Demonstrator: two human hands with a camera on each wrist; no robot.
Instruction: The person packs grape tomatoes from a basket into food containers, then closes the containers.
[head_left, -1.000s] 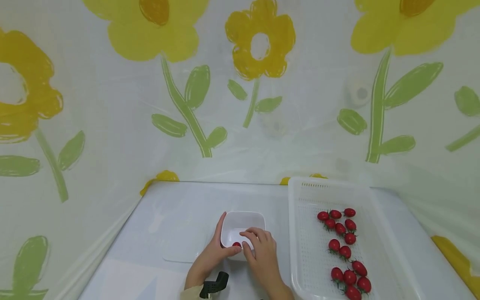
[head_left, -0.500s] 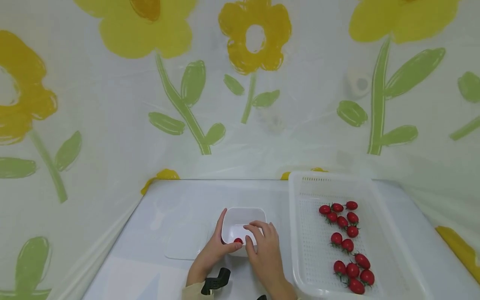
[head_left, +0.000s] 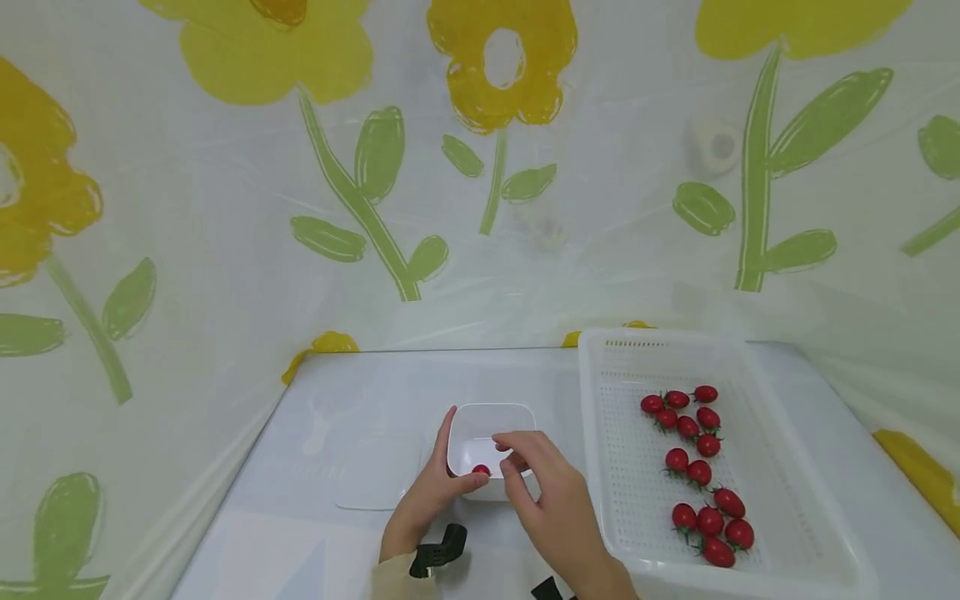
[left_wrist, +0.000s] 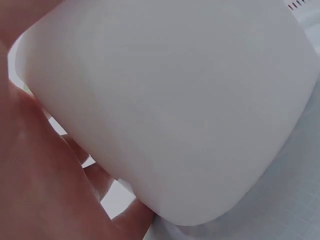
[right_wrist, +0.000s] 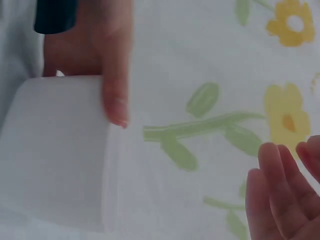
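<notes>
Holding a small white container (head_left: 487, 490) by its left side, the left hand (head_left: 431, 496) sets its thumb along the near rim and stretches its fingers up the left wall, so that grip is clasped round the container. A single red tomato (head_left: 481, 471) lies inside, close to the near wall and just beside that thumb; whether the two touch cannot be told. Over the container's right side hovers the right hand (head_left: 551, 492), its fingers loosely bent and its thumb apart from them; that grip is released and holds nothing, as the right wrist view also shows. From the left wrist, the container's smooth pale outside fills most of the view. Left of the container, partly behind the left hand, a flat translucent sheet (head_left: 367, 471) with rounded corners lies on the white desk (head_left: 247, 533). A black device (head_left: 442, 550) sits at the left wrist, above a beige sleeve (head_left: 401, 581). To the right, well apart from the container, stands a long white perforated basket (head_left: 810, 475) with fourteen red tomatoes (head_left: 710, 522) on its floor: seven toward the far end, two in the middle and five nearest the person, several with green stalks. Around the desk hangs a pale cloth (head_left: 225, 208) printed with large yellow flowers, green stems and leaves.
</notes>
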